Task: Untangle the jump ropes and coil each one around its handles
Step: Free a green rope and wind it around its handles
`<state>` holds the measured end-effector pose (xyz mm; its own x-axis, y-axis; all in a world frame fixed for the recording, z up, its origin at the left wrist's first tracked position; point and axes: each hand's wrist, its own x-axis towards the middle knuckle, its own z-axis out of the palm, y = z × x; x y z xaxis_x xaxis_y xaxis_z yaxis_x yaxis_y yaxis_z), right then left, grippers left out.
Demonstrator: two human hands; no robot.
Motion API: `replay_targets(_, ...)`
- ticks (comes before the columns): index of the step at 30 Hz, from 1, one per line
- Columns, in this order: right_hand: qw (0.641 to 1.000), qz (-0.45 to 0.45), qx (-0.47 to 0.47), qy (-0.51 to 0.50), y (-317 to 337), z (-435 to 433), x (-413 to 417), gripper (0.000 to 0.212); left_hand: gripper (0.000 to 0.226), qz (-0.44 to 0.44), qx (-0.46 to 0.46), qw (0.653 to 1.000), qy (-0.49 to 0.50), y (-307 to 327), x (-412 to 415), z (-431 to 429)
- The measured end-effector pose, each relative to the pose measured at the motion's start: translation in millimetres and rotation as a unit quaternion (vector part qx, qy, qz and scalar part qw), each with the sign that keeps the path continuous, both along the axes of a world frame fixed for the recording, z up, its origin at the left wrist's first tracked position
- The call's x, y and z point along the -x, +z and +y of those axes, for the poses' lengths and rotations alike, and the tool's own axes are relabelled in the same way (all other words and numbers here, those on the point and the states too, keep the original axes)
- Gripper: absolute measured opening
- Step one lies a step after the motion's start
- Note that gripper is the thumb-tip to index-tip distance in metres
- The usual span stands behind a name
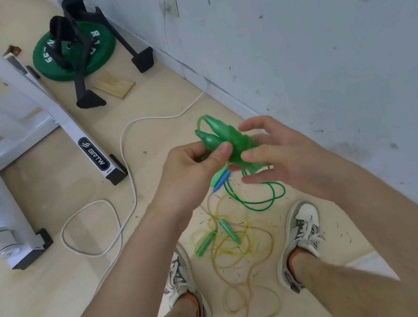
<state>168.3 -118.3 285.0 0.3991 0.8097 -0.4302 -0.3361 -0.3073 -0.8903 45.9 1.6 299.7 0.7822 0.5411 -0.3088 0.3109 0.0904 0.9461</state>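
My left hand grips a pair of green handles held side by side, with green rope wound around their lower part. My right hand is at that coil with its fingers spread, touching the wrapped rope. A loose loop of the green rope hangs below my hands. Behind them, a light green and a blue handle show on the floor. A yellow rope lies tangled on the floor between my shoes, with its two green handles lying on it.
A white cable snakes across the floor from a wall socket. A white machine frame stands at left. A green weight plate with a black stand sits at the back, beside a wooden block. The wall runs along the right.
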Motion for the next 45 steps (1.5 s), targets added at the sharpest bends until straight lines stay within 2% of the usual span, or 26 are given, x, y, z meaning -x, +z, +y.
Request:
replay_targets(1,1.000,0.022,-0.007,0.014,0.7,2.0,3.0,0.042,0.015,0.001,-0.012,1.000,-0.018,2.0,0.8,-1.2)
replay_targets(2,0.999,-0.018,-0.004,0.028,-1.1,4.9,6.1,0.031,0.015,0.008,-0.026,0.999,-0.033,3.5,1.7,-2.8)
replay_targets(4,0.988,-0.149,0.006,0.027,-4.6,9.9,12.8,0.017,0.024,0.037,-0.055,0.996,-0.053,4.9,1.5,-6.0)
replay_targets(6,0.971,-0.241,0.007,0.011,-10.1,12.5,16.2,0.016,0.034,0.081,-0.118,0.988,-0.062,2.2,-1.0,-5.3)
replay_targets(8,0.944,-0.328,0.015,0.013,-15.3,13.3,17.1,0.018,0.041,0.139,-0.218,0.963,-0.077,-6.2,-3.1,2.0)
replay_targets(11,0.892,-0.442,0.073,0.064,-21.1,11.7,13.8,0.021,0.036,0.192,-0.373,0.895,-0.152,-14.4,1.1,5.2)
replay_targets(13,0.872,-0.461,0.121,0.108,-22.0,10.8,9.7,0.019,0.027,0.190,-0.456,0.846,-0.201,-13.1,4.7,0.2)
replay_targets(15,0.858,-0.455,0.155,0.180,-19.7,10.2,9.1,0.014,0.022,0.180,-0.502,0.817,-0.219,-13.6,6.2,-1.0)
replay_targets(17,0.833,-0.454,0.189,0.253,-17.6,9.9,11.4,0.016,0.015,0.153,-0.516,0.814,-0.221,-13.7,6.7,0.6)
replay_targets(20,0.803,-0.428,0.233,0.343,-16.0,6.8,11.4,0.011,0.006,0.114,-0.491,0.839,-0.207,-11.4,6.4,2.8)
replay_targets(21,0.808,-0.400,0.235,0.364,-14.0,5.2,11.3,0.018,0.003,0.105,-0.474,0.854,-0.189,-11.4,6.6,4.2)
replay_targets(23,0.842,-0.333,0.205,0.373,-9.3,3.1,10.3,0.027,0.005,0.088,-0.423,0.891,-0.143,-10.9,7.3,6.7)
replay_targets(25,0.879,-0.278,0.158,0.355,-4.3,2.5,8.9,0.015,0.009,0.070,-0.349,0.930,-0.094,-10.1,7.7,8.2)
replay_targets(27,0.910,-0.230,0.122,0.323,-0.1,2.7,7.3,0.016,0.014,0.060,-0.284,0.956,-0.051,-9.3,8.1,10.3)
replay_targets(31,0.954,-0.184,0.070,0.228,-0.5,2.5,7.3,0.049,0.010,0.046,-0.207,0.977,0.015,-7.4,7.6,18.1)
replay_targets(35,0.972,-0.167,0.050,0.156,6.3,2.2,5.9,0.030,0.009,0.029,-0.151,0.988,0.033,-7.8,6.3,18.7)
replay_targets(39,0.984,-0.163,0.042,0.055,6.2,5.3,10.4,0.031,0.011,0.020,-0.068,0.997,0.043,-15.9,1.5,15.8)
replay_targets(40,0.988,-0.149,0.037,0.004,4.8,7.2,11.7,0.031,0.016,0.020,-0.062,0.997,0.041,-18.2,-0.4,12.9)
replay_targets(42,0.990,-0.100,0.029,-0.099,3.1,10.7,10.7,0.033,0.027,0.026,-0.106,0.994,0.014,-20.8,-4.0,2.7)
replay_targets(44,0.980,-0.095,0.037,-0.169,1.5,12.1,7.1,0.030,0.025,0.034,-0.204,0.978,-0.040,-23.4,-6.0,-7.9)
replay_targets(45,0.974,-0.132,0.054,-0.178,-1.0,11.5,5.1,0.027,0.024,0.040,-0.271,0.959,-0.068,-25.3,-6.0,-10.7)
